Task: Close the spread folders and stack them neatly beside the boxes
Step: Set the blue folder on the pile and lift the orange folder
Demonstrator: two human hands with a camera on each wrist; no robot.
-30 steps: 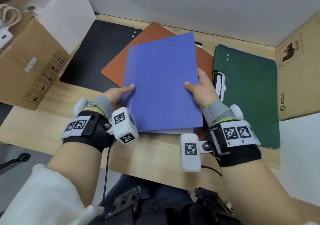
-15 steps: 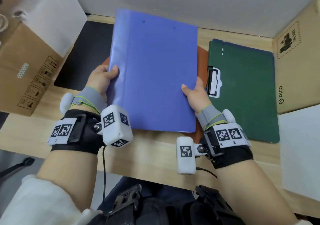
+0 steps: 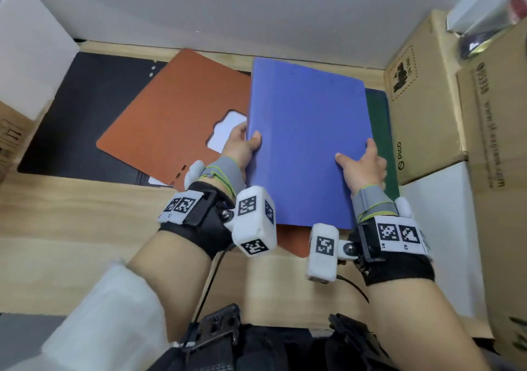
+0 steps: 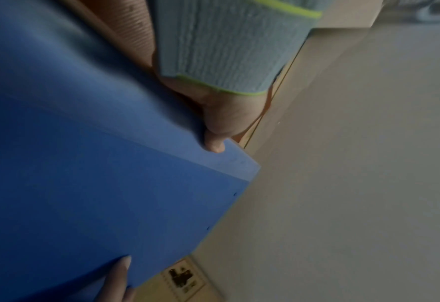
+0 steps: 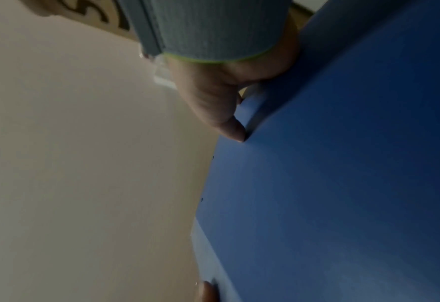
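A closed blue folder is held in the air over the green folder, which lies next to the cardboard boxes at the right. My left hand grips its left edge, thumb on top. My right hand grips its right edge, thumb on the cover. Both wrist views show the blue folder pinched between thumb and fingers. An open orange folder with a white sheet lies to the left, on top of a black folder.
The wooden table runs to a grey wall at the back. A white box and a cardboard box stand at the left. More cardboard boxes and a white box fill the right side.
Both hands have carried the blue folder to the right, off the orange folder and over the green one. The orange folder and its white sheet now show.
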